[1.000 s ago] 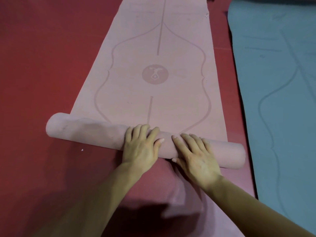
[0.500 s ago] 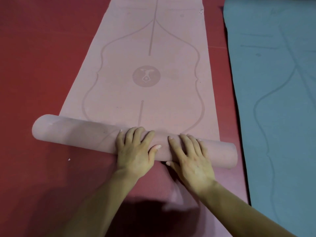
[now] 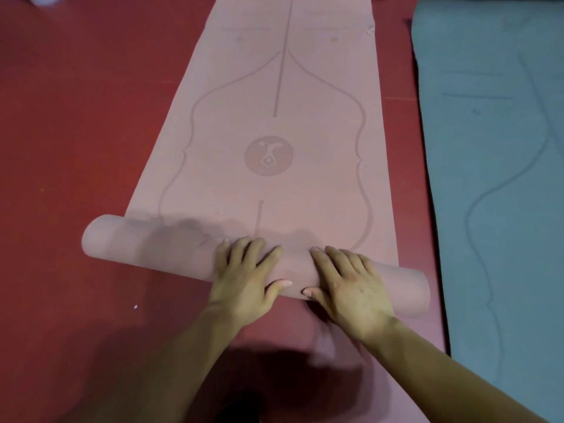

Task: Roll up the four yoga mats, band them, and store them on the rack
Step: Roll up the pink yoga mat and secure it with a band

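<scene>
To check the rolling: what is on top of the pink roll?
The left hand and right hand rest on the pink roll. Its surface under them is hidden.

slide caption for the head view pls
Left hand and right hand press on the partly rolled pink yoga mat on a red floor; a teal mat lies flat alongside.

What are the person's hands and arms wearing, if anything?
Nothing visible. The left hand and right hand are bare: no gloves, rings or watch. The left forearm and right forearm show no sleeve as far as the frame reaches. Nails look unpainted.
</scene>
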Tool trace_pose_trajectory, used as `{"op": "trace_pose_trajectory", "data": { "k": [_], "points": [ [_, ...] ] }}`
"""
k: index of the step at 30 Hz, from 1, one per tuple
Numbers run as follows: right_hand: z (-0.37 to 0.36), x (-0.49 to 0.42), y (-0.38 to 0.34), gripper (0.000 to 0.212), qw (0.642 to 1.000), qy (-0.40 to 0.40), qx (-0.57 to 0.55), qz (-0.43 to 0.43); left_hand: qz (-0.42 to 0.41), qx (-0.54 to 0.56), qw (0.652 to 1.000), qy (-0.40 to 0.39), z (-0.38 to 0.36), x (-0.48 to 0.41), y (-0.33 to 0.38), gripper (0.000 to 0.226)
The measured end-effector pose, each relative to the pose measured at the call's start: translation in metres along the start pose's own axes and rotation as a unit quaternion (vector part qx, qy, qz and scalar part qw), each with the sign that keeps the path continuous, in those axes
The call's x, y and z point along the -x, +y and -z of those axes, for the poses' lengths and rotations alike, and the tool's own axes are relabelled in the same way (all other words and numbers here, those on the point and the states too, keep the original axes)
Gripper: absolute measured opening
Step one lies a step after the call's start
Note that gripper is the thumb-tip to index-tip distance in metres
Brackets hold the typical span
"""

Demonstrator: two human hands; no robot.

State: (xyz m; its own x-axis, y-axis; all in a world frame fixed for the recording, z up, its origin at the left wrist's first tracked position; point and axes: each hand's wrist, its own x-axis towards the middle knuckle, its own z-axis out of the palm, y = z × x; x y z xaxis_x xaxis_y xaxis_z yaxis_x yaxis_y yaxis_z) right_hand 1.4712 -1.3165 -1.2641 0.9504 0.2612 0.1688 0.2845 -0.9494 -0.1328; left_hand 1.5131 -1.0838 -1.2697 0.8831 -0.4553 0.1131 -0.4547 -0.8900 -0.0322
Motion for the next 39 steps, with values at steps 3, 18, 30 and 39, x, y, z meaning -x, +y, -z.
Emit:
{"op": "trace_pose_trajectory", "data": {
  "k": [3,18,30,39],
  "points": [
    [-0.003,-0.005,0.001,0.060,1.000,0.019,-0.006,0.011,-0.004,-0.004,1.000,0.026,-0.007,-0.015,-0.001,0.055],
    [-0.008,-0.027,0.022,0.066,0.999,0.027,-0.011,0.041,-0.004,0.036,0.997,0.063,-0.012,-0.021,0.005,0.056],
    [-0.011,-0.030,0.017,0.074,0.998,0.043,0.027,0.024,0.017,0.025,0.999,0.030,-0.005,-0.063,0.004,0.050],
    [-0.009,-0.061,0.042,0.069,0.998,0.031,-0.024,0.042,0.014,0.037,0.995,0.087,-0.019,-0.062,0.003,0.055]
  ]
}}
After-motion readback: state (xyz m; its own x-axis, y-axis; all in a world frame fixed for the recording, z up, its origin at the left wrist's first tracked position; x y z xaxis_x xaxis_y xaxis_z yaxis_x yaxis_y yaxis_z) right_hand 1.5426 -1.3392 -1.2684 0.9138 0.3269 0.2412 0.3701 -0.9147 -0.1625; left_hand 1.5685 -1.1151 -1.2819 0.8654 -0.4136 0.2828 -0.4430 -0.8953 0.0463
